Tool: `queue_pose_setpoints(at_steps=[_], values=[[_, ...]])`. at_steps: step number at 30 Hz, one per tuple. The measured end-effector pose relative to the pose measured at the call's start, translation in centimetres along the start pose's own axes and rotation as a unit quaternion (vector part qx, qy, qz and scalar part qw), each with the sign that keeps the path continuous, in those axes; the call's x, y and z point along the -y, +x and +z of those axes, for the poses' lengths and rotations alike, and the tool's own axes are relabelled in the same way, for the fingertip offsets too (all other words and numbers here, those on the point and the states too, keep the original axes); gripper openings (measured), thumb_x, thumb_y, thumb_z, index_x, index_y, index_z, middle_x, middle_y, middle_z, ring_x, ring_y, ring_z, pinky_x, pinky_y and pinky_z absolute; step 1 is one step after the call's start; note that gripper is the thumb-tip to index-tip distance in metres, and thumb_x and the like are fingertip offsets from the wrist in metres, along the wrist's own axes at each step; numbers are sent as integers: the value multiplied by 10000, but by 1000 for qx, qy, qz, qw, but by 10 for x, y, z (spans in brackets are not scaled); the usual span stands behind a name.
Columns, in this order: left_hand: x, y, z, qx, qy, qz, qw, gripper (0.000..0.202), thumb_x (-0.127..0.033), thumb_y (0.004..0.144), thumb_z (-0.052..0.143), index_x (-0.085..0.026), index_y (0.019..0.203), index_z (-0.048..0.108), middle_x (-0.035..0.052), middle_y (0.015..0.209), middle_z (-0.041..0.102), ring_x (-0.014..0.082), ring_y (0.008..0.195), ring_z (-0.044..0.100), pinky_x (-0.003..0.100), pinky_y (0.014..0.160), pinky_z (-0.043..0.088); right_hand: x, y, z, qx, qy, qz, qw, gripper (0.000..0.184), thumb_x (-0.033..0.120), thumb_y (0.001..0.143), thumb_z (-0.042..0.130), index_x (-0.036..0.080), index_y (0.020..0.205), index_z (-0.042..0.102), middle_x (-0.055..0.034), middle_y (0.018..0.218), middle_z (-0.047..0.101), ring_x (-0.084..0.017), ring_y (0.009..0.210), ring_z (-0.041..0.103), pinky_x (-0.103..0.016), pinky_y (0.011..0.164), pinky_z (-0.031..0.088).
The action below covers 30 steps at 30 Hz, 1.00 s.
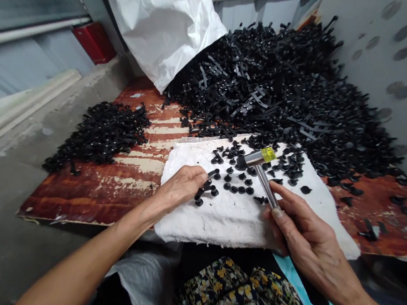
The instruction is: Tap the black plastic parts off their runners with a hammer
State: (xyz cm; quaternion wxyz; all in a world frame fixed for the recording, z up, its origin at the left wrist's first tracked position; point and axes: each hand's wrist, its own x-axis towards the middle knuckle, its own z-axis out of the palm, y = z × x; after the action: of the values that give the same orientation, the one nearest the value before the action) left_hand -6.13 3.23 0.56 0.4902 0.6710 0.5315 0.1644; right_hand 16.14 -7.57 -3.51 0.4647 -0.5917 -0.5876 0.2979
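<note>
My right hand [305, 239] grips the metal shaft of a small hammer [261, 165] whose head, with a yellow end, hovers over a white cloth pad [234, 218]. Several small black plastic parts [238, 185] lie scattered on the pad. My left hand [183, 185] rests on the pad's left side, fingers pinched on a strip of joined black parts [206, 192]. A big heap of black plastic parts [277, 83] rises behind the pad.
A smaller pile of black strips [99, 133] lies at the left on the worn red board [99, 191]. A white sack [164, 27] stands behind, a grey panel [395, 72] at the right, and a red box [94, 42] by the wall.
</note>
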Motion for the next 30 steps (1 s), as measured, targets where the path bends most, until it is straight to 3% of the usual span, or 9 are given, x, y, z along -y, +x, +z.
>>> queue_pose_setpoints(at_steps=[5,8,11,14,19,23,28,30], values=[[0,1,-1,6,20,6,1000,270,-367,819,423,-177,628,445,-49,562,362,85,521,306,216,480,243,1,0,0,5,-7,0,1000,417,303,929,520,269,1343,559,-92,983,709,-240,823,701,-343,602,605],[1,1,-2,6,34,5,999,266,-361,811,434,-184,612,425,-51,553,349,84,509,299,217,470,234,1,0,-1,9,-27,-11,1000,410,303,937,503,255,1341,557,-104,1109,703,-257,947,700,-386,732,618],[3,1,-3,-2,52,-2,999,251,-336,800,438,-193,597,399,-57,530,323,83,489,281,220,458,216,2,2,-2,24,-64,-49,996,394,284,947,482,223,1328,559,-117,1194,686,-245,983,705,-426,881,578],[2,3,-4,-9,78,5,997,240,-297,792,435,-196,579,387,-56,512,316,84,482,287,225,458,212,3,6,-3,41,-99,-110,988,406,218,950,458,215,1350,528,-131,1244,668,-217,941,721,-430,920,556],[-4,6,-4,-26,129,15,991,251,-257,780,435,-194,544,378,-50,505,331,89,488,311,235,466,221,8,20,-7,86,-157,-227,957,524,74,912,414,207,1417,452,-145,1188,679,-190,873,716,-374,823,596],[-6,3,-6,-15,123,2,992,237,-264,776,435,-189,554,408,-48,517,343,94,499,329,235,470,236,15,27,-10,108,-191,-241,945,532,52,905,400,171,1421,450,-150,1050,690,-200,808,701,-316,651,605],[-4,6,-11,-1,124,21,992,204,-260,760,461,-187,573,427,-45,513,367,94,497,332,233,464,229,24,29,-9,78,-171,-265,946,641,27,895,398,255,1492,344,-89,952,655,-189,804,674,-297,648,580],[-1,9,-13,6,116,16,993,208,-279,762,477,-185,579,447,-45,509,373,93,488,333,230,459,231,24,30,-9,102,-191,-249,944,628,45,886,402,250,1478,379,-79,913,649,-185,740,663,-304,625,579]])
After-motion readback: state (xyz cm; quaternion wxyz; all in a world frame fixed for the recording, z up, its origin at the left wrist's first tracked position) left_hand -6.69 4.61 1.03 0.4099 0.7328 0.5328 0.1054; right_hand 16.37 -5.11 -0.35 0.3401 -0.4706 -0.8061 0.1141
